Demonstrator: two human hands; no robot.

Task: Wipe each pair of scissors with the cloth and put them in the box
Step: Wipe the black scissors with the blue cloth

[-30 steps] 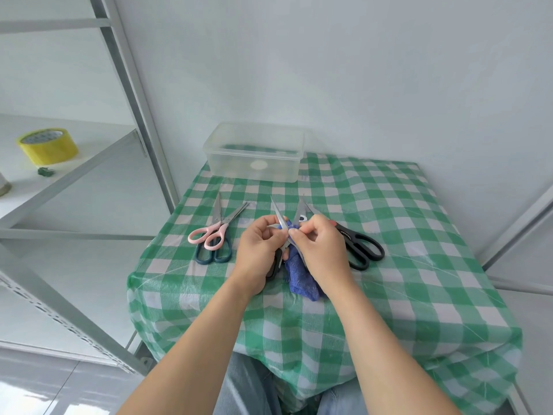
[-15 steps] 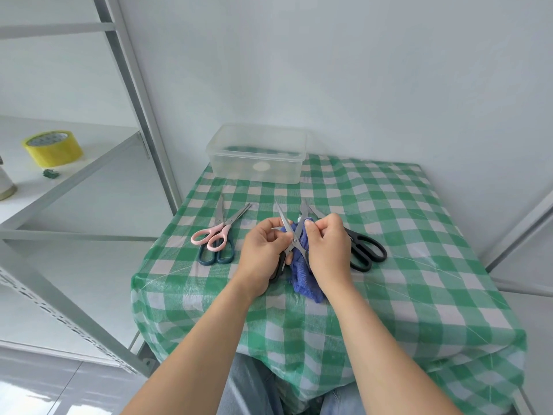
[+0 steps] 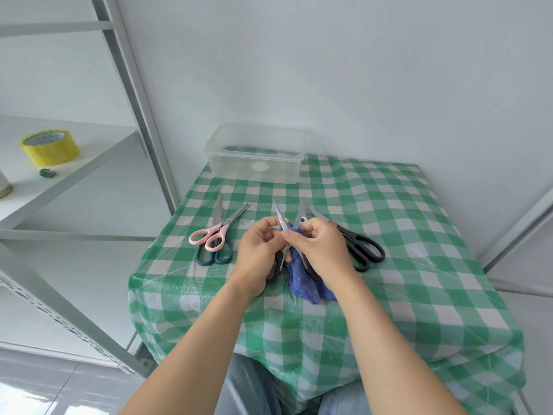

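My left hand (image 3: 259, 250) grips a pair of black-handled scissors (image 3: 282, 223) with the blades spread and pointing away from me. My right hand (image 3: 321, 250) pinches a blue cloth (image 3: 302, 280) against one blade, and the cloth's loose end hangs down onto the table. Pink-handled scissors (image 3: 214, 233) lie across dark blue-handled scissors (image 3: 215, 253) to the left. Larger black scissors (image 3: 360, 250) lie to the right, partly behind my right hand. The clear plastic box (image 3: 257, 154) stands at the table's far edge with nothing visible inside.
The small table carries a green and white checked cover (image 3: 404, 265) and stands against a white wall. A grey metal shelf frame (image 3: 140, 121) rises on the left, holding a yellow tape roll (image 3: 49, 146).
My right hand has slid the cloth slightly along the blade. The scissors' blades have opened a little wider; the camera view has shifted a little.
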